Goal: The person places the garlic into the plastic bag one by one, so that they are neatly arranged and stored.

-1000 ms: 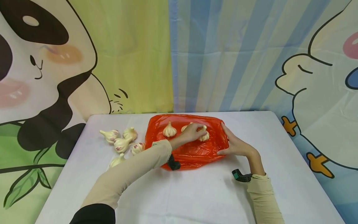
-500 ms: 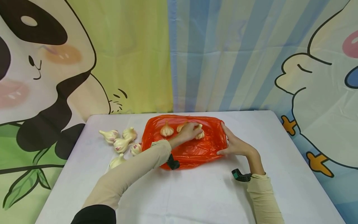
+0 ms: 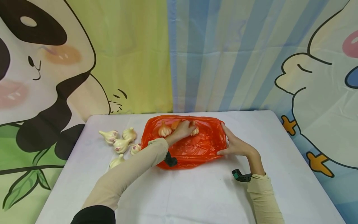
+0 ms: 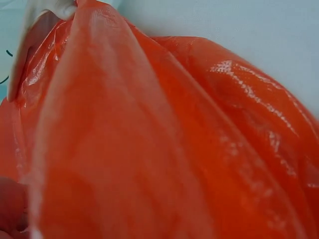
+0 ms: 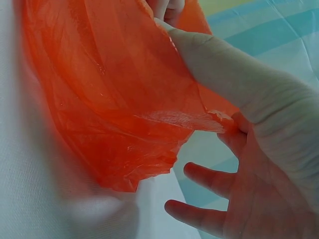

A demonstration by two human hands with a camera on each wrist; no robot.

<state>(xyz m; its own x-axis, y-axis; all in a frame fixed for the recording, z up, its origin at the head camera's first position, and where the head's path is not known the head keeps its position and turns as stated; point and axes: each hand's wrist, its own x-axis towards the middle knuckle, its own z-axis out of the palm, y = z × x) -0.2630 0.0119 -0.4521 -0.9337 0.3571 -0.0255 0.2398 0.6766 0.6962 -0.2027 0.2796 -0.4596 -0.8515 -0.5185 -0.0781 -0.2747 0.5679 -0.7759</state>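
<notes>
A red plastic bag (image 3: 208, 144) lies on the white table, its mouth held wide. Inside the mouth, my left hand (image 3: 182, 129) grips a garlic bulb (image 3: 195, 130) by the fingertips. Two more bulbs sit in the bag left of that hand: one whole bulb (image 3: 164, 130) and one partly hidden bulb (image 3: 175, 125). My right hand (image 3: 237, 145) holds the bag's right rim, the thumb along its near side. In the right wrist view, two fingers (image 5: 209, 180) of it are spread below the film. Red film fills most of the left wrist view.
Several loose garlic bulbs (image 3: 121, 145) lie on the table (image 3: 195, 196) left of the bag, one partly behind the left sleeve (image 3: 131, 174). A cartoon-printed curtain (image 3: 223, 56) hangs behind the table's far edge.
My left hand has moved left and slightly down inside the bag with the garlic bulb. The two other bulbs and the bag's left side have shifted slightly left. My right hand stays put.
</notes>
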